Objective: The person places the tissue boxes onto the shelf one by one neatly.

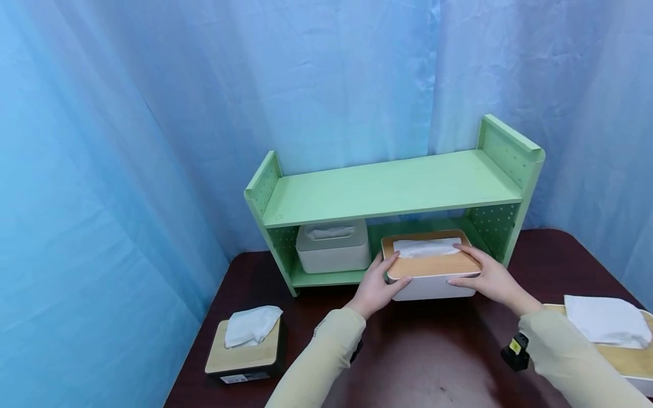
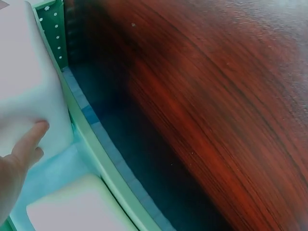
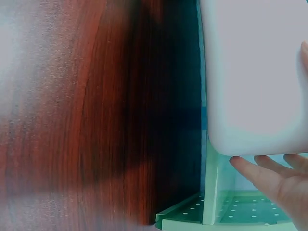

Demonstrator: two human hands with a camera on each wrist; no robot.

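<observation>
A white tissue box with a light wood lid (image 1: pixel 423 268) sits at the lower level of the green shelf (image 1: pixel 393 190), its front end jutting past the shelf's edge. A white tissue lies in its slot. My left hand (image 1: pixel 376 286) grips the box's left side, thumb at the front and fingers on the lid edge. On the opposite side my right hand (image 1: pixel 492 276) holds the box, thumb on the front face. Left of it on the same level stands a white-grey tissue box (image 1: pixel 334 249). In the right wrist view, fingers (image 3: pixel 257 175) rest along the white box's end (image 3: pixel 260 96).
On the dark wood table (image 1: pixel 423 351), a black tissue box with a wood lid (image 1: pixel 250 354) stands at the left. Another wood-lidded tissue box (image 1: pixel 619 358) lies at the right, partly behind my right sleeve. Blue curtains (image 1: pixel 352 85) hang behind and beside the table.
</observation>
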